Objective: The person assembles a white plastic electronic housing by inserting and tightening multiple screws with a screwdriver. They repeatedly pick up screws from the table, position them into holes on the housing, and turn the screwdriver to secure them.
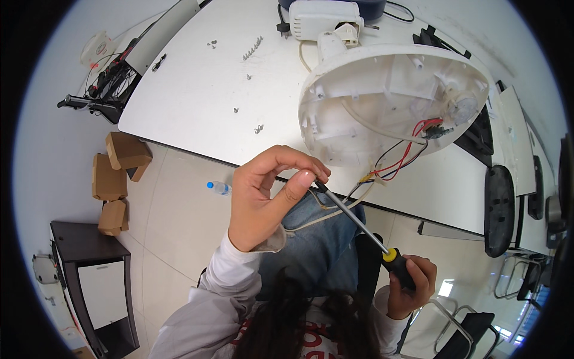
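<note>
My right hand (415,282) grips the black and yellow handle of a screwdriver (358,222), whose metal shaft slants up to the left. At its dark tip, the thumb and fingers of my left hand (273,193) are pinched together. Whether a small screw sits between them is hidden. Beyond my hands a hollow white plastic base shell (358,130), apparently of an electric fan, lies on its side with its inside towards me. Red and dark wires (406,155) run from a small circuit board (436,131) in it down past the table edge. A pale cable (309,222) hangs over my lap.
Several loose screws (253,48) lie in groups on the white table (188,98). The fan's motor housing (325,20) rests at the back, near a black plug (283,28). A water bottle (219,188) and cardboard boxes (110,177) are on the floor to the left.
</note>
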Demonstrator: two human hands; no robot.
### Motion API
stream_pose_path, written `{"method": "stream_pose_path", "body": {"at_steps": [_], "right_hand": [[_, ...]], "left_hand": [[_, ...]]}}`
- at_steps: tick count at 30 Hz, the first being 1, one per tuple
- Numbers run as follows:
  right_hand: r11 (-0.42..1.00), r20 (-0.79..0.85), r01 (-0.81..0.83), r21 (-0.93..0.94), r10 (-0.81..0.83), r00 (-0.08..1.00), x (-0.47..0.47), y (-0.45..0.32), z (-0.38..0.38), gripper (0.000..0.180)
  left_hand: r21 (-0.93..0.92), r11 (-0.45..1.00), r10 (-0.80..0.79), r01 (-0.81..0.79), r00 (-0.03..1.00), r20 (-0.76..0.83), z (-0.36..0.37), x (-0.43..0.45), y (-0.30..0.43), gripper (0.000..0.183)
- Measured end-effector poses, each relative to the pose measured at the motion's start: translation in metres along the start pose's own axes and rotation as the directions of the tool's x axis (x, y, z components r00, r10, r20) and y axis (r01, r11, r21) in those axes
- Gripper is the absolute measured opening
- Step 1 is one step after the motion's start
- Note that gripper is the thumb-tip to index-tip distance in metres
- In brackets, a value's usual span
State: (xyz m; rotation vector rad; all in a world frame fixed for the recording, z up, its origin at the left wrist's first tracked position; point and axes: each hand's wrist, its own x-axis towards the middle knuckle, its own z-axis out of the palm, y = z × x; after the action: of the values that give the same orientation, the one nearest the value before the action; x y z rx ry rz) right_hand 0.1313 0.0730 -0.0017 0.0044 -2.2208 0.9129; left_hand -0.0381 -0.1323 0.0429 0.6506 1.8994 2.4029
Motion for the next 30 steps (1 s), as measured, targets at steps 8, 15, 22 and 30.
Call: {"method": "stream_pose_path", "body": {"at_steps": [8,15,22,30], "right_hand": [[0.999,0.009,-0.020,0.037,0.019,1.000,-0.0003,0.0000,0.0026,0.053],[0.999,0.018,-0.031,0.040,0.031,0.999,-0.0018,0.0008,0.0045,0.050],[0.998,0.029,-0.036,0.054,0.035,0.999,-0.0012,-0.0007,0.0051,0.049],[0.997,0.039,-0.037,0.062,0.034,0.999,-0.0032,0.0006,0.0060,0.052]], "left_hand": [[0.055,0.998,0.004,-0.004,1.000,0.006,-0.0046,-0.0002,-0.0027,0.019],[0.051,0.998,-0.022,0.023,1.000,-0.002,-0.0052,-0.0011,-0.0037,0.026],[0.055,0.998,-0.037,0.038,0.999,-0.022,-0.0053,-0.0024,-0.0040,0.029],[0.037,0.999,-0.024,0.026,0.998,-0.052,-0.0035,-0.0027,-0.0039,0.030]]}}
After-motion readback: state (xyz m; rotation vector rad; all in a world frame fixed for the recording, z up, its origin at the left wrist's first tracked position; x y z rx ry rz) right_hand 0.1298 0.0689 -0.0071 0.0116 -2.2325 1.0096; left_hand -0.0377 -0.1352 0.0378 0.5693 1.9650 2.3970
